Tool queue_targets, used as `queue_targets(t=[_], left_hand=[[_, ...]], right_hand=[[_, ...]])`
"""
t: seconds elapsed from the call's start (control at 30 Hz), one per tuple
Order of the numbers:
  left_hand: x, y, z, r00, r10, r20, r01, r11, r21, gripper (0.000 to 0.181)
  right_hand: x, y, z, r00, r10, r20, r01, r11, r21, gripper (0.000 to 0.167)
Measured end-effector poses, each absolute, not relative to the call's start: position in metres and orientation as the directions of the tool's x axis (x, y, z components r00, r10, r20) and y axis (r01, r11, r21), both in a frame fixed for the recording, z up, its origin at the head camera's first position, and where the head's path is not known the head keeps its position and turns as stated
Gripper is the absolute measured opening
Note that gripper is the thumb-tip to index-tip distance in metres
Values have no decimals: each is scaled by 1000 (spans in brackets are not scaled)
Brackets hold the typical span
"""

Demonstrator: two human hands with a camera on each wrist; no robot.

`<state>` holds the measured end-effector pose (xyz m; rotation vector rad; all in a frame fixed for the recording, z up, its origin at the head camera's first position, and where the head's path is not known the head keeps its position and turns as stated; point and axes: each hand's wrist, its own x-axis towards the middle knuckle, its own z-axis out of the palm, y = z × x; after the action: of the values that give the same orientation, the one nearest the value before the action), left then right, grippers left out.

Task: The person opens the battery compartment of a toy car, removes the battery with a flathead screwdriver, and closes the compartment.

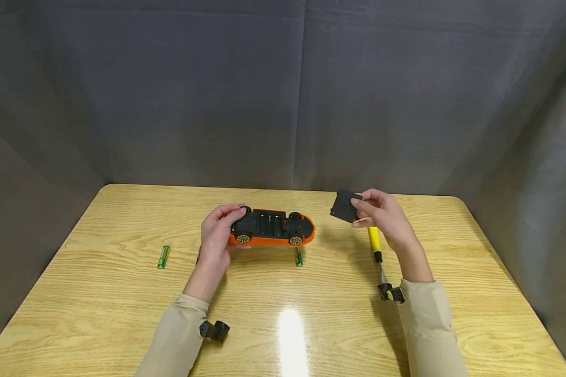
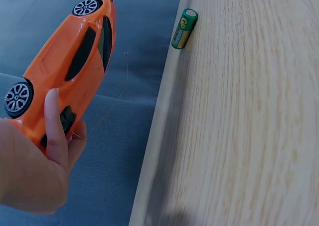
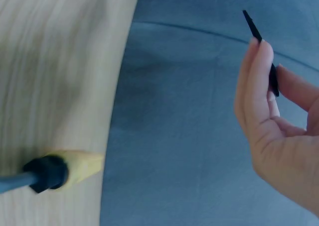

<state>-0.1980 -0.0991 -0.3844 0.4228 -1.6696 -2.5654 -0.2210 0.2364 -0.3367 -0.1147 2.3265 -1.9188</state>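
Observation:
My left hand [image 1: 215,230] grips an orange toy car [image 1: 272,229] by one end, above the table. In the head view its black underside faces up, with an uncovered battery compartment [image 1: 271,224] in the middle. The left wrist view shows the orange body, and a thin wire [image 2: 122,89] hangs near the fingers. To the right, my right hand [image 1: 382,212] pinches a flat black battery cover [image 1: 344,206] between thumb and fingers, apart from the car. In the right wrist view the cover [image 3: 252,27] is seen edge-on.
A yellow-handled screwdriver [image 1: 374,241] lies below my right hand. One green battery [image 1: 163,257] lies on the left of the wooden table [image 1: 122,314]; another battery [image 1: 299,257] is partly hidden by the car. A grey curtain [image 1: 283,104] stands behind the table.

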Motion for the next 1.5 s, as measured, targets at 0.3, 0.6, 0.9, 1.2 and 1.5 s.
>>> queue_targets(t=[0.3, 0.6, 0.9, 1.2, 1.5], left_hand=[[-198, -97, -384, -961, -187, -203, -109, -419, 901, 4], [-198, -95, -385, -964, -175, -201, -112, -416, 903, 3], [-197, -97, -386, -964, -173, -200, -114, -411, 905, 7], [-198, -98, -387, -962, -177, -207, -124, -394, 911, 5], [-199, -97, -388, -960, -175, -221, -138, -391, 910, 7]], right_hand=[[-208, 222, -321, -995, -87, 41, -50, 110, -993, 14], [-199, 214, -310, -994, -69, 89, -89, -10, -996, 15], [-194, 202, -302, -990, -87, 113, -109, -47, -993, 18], [-196, 187, -299, -989, -90, 116, -110, -68, -992, 20], [-201, 170, -306, -988, -131, 87, -89, 9, -996, 30]])
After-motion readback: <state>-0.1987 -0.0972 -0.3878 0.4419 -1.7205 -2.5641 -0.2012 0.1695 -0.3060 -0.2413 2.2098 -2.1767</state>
